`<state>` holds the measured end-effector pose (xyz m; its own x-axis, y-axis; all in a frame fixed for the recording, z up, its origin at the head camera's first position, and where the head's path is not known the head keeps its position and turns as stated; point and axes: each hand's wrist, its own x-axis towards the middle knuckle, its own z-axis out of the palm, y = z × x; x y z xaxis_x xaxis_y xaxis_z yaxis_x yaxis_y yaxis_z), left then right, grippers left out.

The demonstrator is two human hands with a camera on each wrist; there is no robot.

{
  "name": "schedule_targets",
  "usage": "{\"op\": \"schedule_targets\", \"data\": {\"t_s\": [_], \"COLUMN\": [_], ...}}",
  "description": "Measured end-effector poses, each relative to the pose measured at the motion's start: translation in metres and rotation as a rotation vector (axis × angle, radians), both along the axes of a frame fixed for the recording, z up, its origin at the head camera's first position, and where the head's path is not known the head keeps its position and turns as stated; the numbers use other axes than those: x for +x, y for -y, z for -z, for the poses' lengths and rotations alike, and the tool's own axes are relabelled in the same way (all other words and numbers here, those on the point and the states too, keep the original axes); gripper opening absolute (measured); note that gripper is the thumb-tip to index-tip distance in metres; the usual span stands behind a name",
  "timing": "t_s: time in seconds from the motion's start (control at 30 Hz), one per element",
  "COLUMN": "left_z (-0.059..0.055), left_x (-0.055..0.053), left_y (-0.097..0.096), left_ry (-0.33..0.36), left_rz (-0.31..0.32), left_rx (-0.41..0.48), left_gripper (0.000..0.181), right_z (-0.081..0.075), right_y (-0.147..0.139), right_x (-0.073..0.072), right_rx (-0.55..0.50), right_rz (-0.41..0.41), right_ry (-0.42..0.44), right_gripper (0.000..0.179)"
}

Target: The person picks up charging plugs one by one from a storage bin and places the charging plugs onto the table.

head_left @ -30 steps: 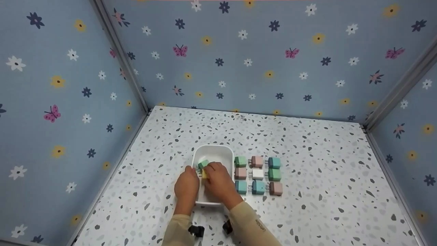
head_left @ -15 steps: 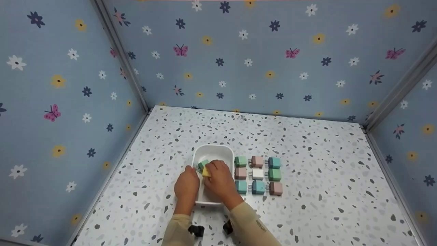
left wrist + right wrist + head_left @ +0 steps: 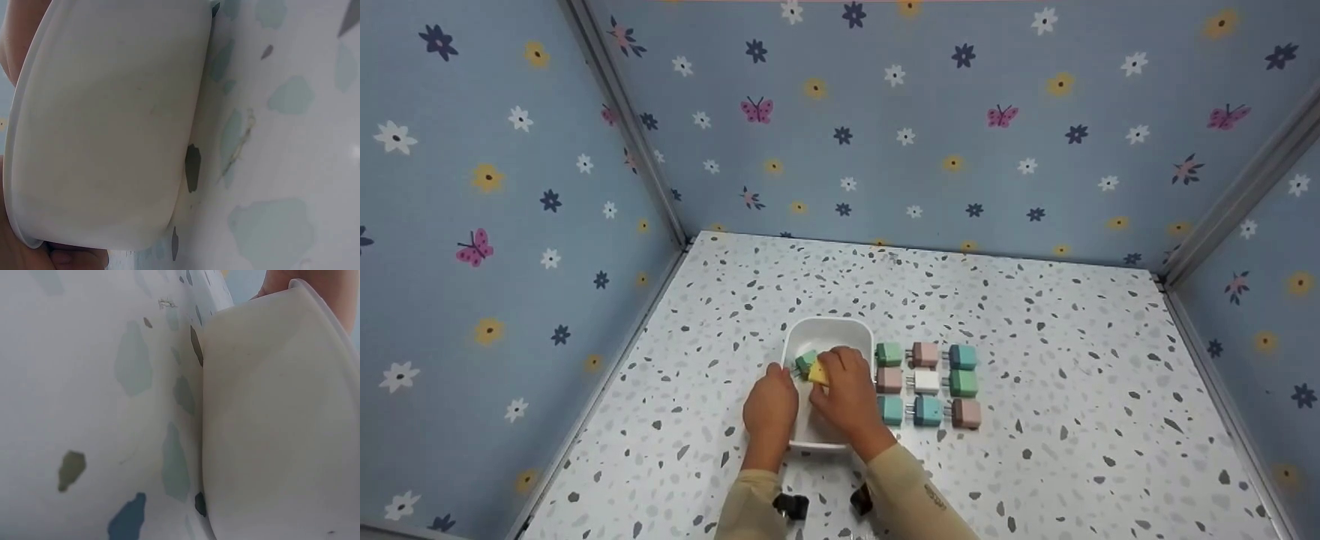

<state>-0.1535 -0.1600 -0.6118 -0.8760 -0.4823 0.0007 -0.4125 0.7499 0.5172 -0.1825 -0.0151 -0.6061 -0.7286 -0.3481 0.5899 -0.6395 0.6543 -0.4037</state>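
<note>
My left hand (image 3: 770, 401) grips the left rim of a white plastic bin (image 3: 831, 328); in the left wrist view its fingertips (image 3: 79, 259) curl under the rim at the bin's end. Inside the bin, my right hand (image 3: 846, 390) holds a yellow charger plug (image 3: 817, 373) between thumb and fingers. A green charger plug (image 3: 806, 361) with metal prongs lies in the bin, just left of the yellow one. The right wrist view shows mainly the bin's outer wall (image 3: 281, 410). Part of the bin's floor is hidden under my right hand.
Right of the bin, several charger plugs stand in a three-by-three grid, among them a white plug (image 3: 926, 382), a pink plug (image 3: 966, 414) and a teal plug (image 3: 962, 357). The speckled tabletop (image 3: 1080, 420) is bounded by flowered walls (image 3: 885, 172) at the back and sides.
My right hand has shifted slightly away and to the right with the yellow plug, showing more of it. The left hand, bin and plug grid stay in place.
</note>
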Motion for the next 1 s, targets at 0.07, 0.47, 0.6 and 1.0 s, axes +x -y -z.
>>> {"op": "schedule_targets", "data": {"t_s": [0.07, 0.47, 0.6, 1.0], "left_z": [0.0, -0.002, -0.004, -0.004], "left_x": [0.0, 0.002, 0.0, 0.003], "left_y": [0.0, -0.003, -0.004, -0.003], "left_ry": [0.005, 0.003, 0.015, 0.024], "left_rz": [-0.003, 0.005, 0.015, 0.017], "left_rx": [0.002, -0.037, -0.042, -0.042], "left_gripper": [0.032, 0.03, 0.03, 0.029], "right_z": [0.0, -0.003, -0.006, -0.008], "right_y": [0.0, -0.002, -0.006, -0.032], "right_x": [0.0, -0.003, -0.004, 0.009], "right_rx": [-0.017, -0.149, -0.174, -0.183], "right_rz": [-0.003, 0.046, 0.038, -0.028], "right_ry": [-0.006, 0.022, 0.069, 0.271], "right_gripper": [0.041, 0.041, 0.042, 0.04]}}
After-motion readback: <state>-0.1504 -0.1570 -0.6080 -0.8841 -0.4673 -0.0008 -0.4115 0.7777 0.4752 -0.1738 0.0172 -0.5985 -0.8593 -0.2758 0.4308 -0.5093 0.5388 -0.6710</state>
